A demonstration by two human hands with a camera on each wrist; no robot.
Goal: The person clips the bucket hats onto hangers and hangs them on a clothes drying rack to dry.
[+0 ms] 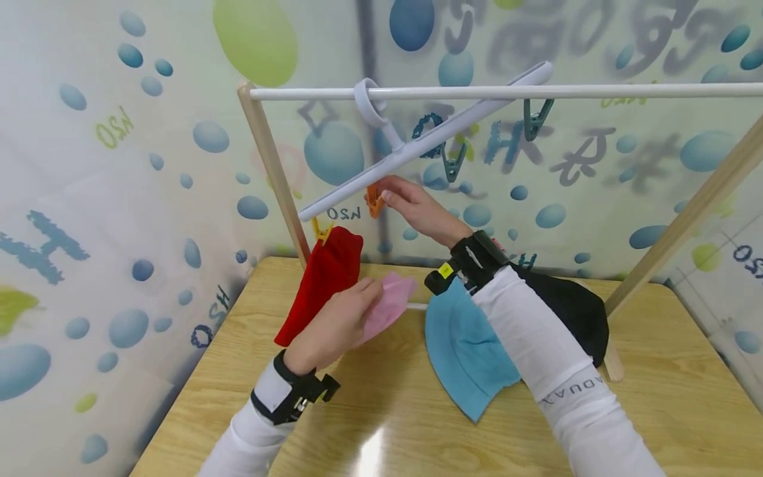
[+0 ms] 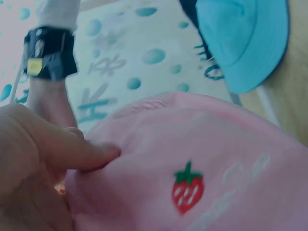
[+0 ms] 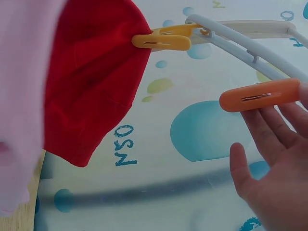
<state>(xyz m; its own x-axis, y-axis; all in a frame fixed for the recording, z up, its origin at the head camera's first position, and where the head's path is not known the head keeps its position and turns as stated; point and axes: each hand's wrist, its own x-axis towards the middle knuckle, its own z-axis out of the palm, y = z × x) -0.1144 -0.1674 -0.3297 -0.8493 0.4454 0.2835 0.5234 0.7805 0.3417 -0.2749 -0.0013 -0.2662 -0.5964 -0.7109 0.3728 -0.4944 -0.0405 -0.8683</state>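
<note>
My left hand pinches a pink hat between thumb and fingers, and a strawberry with white lettering shows on its cloth. Higher up, my right hand pinches an orange clip under the white hanger. In the right wrist view this clip lies between thumb and fingertips, level with the hanger's lower side. To its left a yellow clip on the hanger's end grips a red hat, which hangs down beside the pink one.
The hanger hooks over a white rail on wooden posts. Two green clips hang from its right half. A light-blue bucket hat and a black hat lie on the wooden table, partly behind my right arm.
</note>
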